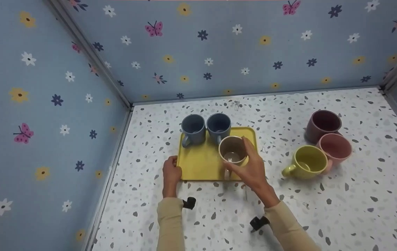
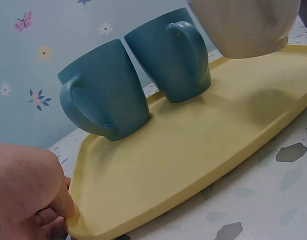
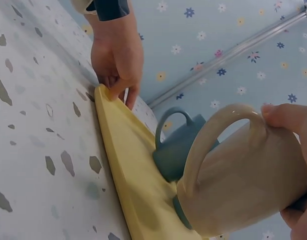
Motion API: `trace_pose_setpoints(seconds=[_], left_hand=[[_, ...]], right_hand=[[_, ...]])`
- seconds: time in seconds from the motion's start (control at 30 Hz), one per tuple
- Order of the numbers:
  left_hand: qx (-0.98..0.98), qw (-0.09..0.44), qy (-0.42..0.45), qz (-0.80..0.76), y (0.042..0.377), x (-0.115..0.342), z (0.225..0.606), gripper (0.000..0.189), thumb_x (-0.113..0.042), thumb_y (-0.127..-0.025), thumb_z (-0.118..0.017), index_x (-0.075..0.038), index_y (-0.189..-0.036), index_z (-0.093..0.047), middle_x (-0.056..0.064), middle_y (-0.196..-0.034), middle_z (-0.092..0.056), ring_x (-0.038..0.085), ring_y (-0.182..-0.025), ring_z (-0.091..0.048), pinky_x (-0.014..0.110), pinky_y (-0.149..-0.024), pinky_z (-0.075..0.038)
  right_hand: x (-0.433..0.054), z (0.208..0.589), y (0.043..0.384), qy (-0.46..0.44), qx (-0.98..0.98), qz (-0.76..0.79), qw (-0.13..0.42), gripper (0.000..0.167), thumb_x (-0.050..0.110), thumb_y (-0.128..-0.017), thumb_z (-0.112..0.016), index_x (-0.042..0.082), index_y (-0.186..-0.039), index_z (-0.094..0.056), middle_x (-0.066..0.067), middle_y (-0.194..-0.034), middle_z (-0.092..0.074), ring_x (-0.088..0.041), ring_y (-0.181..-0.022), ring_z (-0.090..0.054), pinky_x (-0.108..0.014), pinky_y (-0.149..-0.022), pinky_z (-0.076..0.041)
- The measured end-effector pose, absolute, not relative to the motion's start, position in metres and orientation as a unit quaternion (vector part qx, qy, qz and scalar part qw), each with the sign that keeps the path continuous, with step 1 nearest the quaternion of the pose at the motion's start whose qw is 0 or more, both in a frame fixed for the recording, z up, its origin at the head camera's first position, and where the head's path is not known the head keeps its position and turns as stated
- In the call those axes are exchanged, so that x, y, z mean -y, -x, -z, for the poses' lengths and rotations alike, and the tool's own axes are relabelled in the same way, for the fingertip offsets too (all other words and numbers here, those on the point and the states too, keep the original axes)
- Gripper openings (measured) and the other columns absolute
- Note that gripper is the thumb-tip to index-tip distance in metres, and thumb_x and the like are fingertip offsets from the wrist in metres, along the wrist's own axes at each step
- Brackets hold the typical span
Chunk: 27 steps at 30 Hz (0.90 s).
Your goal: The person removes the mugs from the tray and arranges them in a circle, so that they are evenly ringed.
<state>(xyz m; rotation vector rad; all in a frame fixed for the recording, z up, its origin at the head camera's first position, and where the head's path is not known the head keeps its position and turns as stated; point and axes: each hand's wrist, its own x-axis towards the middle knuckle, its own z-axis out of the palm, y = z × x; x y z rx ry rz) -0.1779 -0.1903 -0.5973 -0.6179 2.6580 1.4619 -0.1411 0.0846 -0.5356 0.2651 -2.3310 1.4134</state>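
Note:
My right hand grips a beige mug by its sides, the thumb near its handle. In the left wrist view the beige mug hangs just above the yellow tray, its shadow falling on the tray. My left hand pinches the tray's left edge, near its front corner. Two blue mugs stand upright along the back of the tray: one blue mug at the left corner, the other blue mug to its right. Their handles face toward me.
Right of the tray, a yellow-green mug, a pink mug and a dark maroon mug stand close together on the speckled table. Patterned blue walls border the table at the back and sides.

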Motion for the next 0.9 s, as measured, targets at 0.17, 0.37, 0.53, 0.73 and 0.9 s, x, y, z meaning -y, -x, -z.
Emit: trace_pose_setpoints(seconds=[0.17,0.37,0.53,0.73,0.9], left_hand=[[-0.859,0.028,0.201,-0.47,0.178,0.189,0.597,0.049,0.01,-0.084,-0.039,0.001,-0.131,-0.052,0.018,-0.118,-0.057,0.027,-0.105,-0.054,0.039,-0.091,-0.046],[-0.859,0.032,0.207,-0.468,0.178,0.189,0.597,0.05,0.009,-0.084,-0.039,0.0,-0.131,-0.052,0.018,-0.12,-0.057,0.027,-0.108,-0.054,0.04,-0.093,-0.045],[-0.856,0.029,0.207,-0.473,0.179,0.189,0.596,0.048,0.009,-0.085,-0.039,0.0,-0.13,-0.053,0.018,-0.119,-0.057,0.027,-0.107,-0.055,0.039,-0.093,-0.046],[-0.853,0.03,0.204,-0.479,0.178,0.189,0.597,0.048,0.009,-0.086,-0.038,0.0,-0.13,-0.053,0.018,-0.119,-0.056,0.027,-0.105,-0.054,0.039,-0.091,-0.046],[-0.849,0.029,0.207,-0.486,0.177,0.19,0.599,0.047,0.009,-0.087,-0.037,0.0,-0.131,-0.052,0.018,-0.12,-0.055,0.027,-0.106,-0.054,0.039,-0.09,-0.046]], right_hand=[[-0.095,0.538,0.139,-0.083,0.837,-0.499,0.211,0.097,0.032,-0.065,-0.088,-0.002,-0.143,-0.04,-0.02,-0.143,-0.046,-0.032,-0.13,-0.046,-0.043,-0.108,-0.037],[-0.106,0.54,0.137,-0.069,0.841,-0.491,0.218,0.096,0.032,-0.065,-0.088,0.003,-0.144,-0.04,-0.016,-0.141,-0.049,-0.029,-0.128,-0.049,-0.043,-0.107,-0.038],[-0.113,0.539,0.136,-0.054,0.841,-0.491,0.22,0.095,0.033,-0.064,-0.088,0.006,-0.143,-0.042,-0.014,-0.138,-0.051,-0.028,-0.125,-0.05,-0.045,-0.106,-0.038],[-0.121,0.535,0.134,0.005,0.853,-0.48,0.203,0.098,0.037,-0.067,-0.085,0.002,-0.145,-0.037,-0.018,-0.147,-0.042,-0.032,-0.133,-0.042,-0.046,-0.111,-0.033],[-0.129,0.534,0.134,0.038,0.856,-0.475,0.198,0.097,0.036,-0.069,-0.084,0.002,-0.146,-0.035,-0.017,-0.148,-0.04,-0.031,-0.134,-0.042,-0.044,-0.112,-0.032]])
